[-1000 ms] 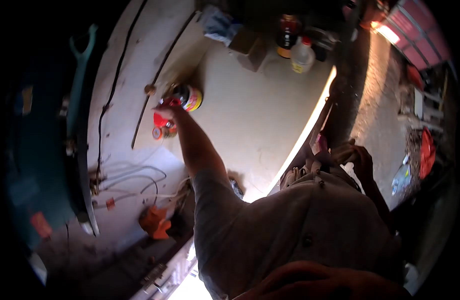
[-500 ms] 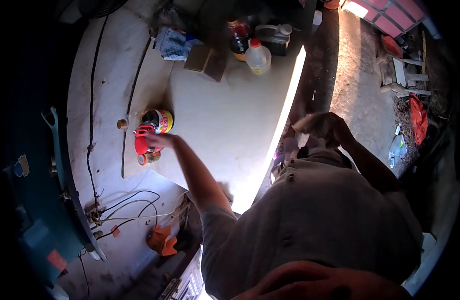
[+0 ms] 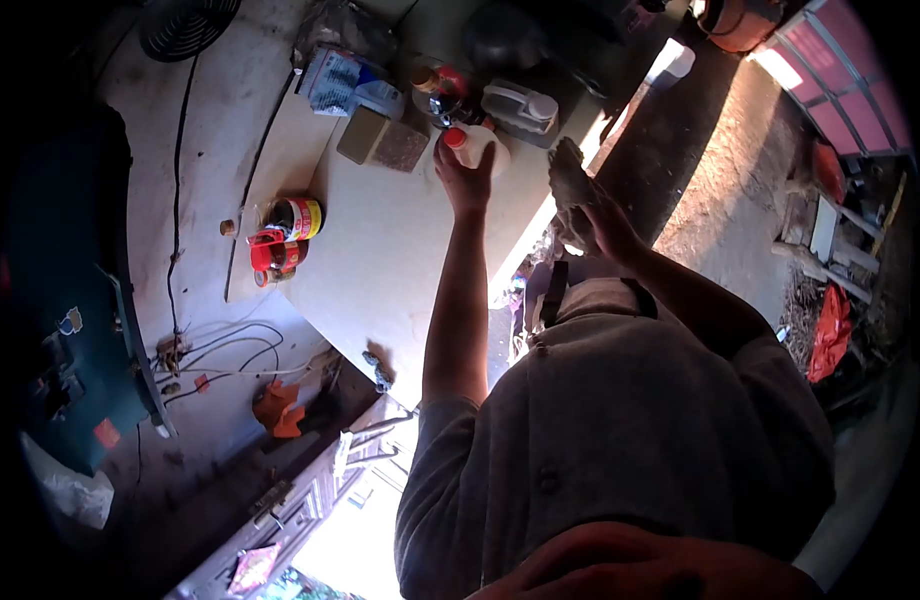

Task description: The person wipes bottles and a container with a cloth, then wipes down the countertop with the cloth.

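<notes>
My left hand is curled round the upper part of a white plastic bottle with a red cap, which stands on the table. Its fingers lie on both sides of the cap. In my right hand, held over the table's near edge, is a crumpled grey-brown cloth. Beside the white bottle are a dark bottle and a clear jug with a pale cap. A tin-like box lies to the left of my left hand.
Jars with red lids and a yellow label stand at the table's left end. A blue-and-white packet lies at the back, with a dark pan beyond. Cables hang along the wall.
My left hand has left the red-lidded jars and moved right to the white bottle, taking hold of it. My right hand has shifted with the cloth towards the table, and the view has turned.
</notes>
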Motion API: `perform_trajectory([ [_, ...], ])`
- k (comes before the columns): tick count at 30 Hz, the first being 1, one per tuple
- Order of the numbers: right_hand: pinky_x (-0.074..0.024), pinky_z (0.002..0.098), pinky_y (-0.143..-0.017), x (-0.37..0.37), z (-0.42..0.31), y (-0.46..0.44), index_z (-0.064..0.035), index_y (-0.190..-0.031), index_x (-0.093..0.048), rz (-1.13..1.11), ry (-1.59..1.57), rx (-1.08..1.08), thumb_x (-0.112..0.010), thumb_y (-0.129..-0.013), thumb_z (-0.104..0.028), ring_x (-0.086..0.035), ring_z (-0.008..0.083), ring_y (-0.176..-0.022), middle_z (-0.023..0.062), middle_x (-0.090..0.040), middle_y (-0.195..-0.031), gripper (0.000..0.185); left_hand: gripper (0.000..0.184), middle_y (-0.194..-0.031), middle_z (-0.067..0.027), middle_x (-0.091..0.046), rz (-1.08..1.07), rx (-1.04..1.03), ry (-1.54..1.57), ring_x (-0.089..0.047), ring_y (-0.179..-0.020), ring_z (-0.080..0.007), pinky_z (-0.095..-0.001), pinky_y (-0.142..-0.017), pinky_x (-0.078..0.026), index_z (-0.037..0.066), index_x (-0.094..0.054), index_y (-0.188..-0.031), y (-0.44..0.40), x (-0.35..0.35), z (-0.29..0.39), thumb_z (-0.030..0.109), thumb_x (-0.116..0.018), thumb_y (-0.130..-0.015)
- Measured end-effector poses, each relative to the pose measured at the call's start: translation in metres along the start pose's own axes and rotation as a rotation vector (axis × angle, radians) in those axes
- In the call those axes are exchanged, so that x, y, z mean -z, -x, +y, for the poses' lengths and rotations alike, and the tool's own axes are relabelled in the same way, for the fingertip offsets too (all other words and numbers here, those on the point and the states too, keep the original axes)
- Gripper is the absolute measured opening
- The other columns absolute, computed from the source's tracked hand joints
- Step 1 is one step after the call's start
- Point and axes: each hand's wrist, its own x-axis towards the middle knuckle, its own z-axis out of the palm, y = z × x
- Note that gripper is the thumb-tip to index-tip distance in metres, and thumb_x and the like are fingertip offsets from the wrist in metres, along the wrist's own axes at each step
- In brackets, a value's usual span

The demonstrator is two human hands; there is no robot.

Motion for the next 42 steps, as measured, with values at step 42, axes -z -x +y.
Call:
perform_trajectory([
  [42, -0.0358, 0.0326, -0.097, -0.269, -0.014, 0.083, -0.0042, -0.121, -0.044, -0.993, -0.363, -0.093, -0.040, -0.091, -0.029, -0.045, 0.0143, -0.112, 0.0096, -0.049, -0.119, 0.039, 0.031, -0.080, -0.0042, -0.060, 0.532, 0.038, 0.522, -0.054, -0.070, -0.0098, -0.0210, -0.063, -0.041, -0.004, -0.058, -0.097, 0.195, 0.379, 0.105, 0.024, -0.058, -0.084],
])
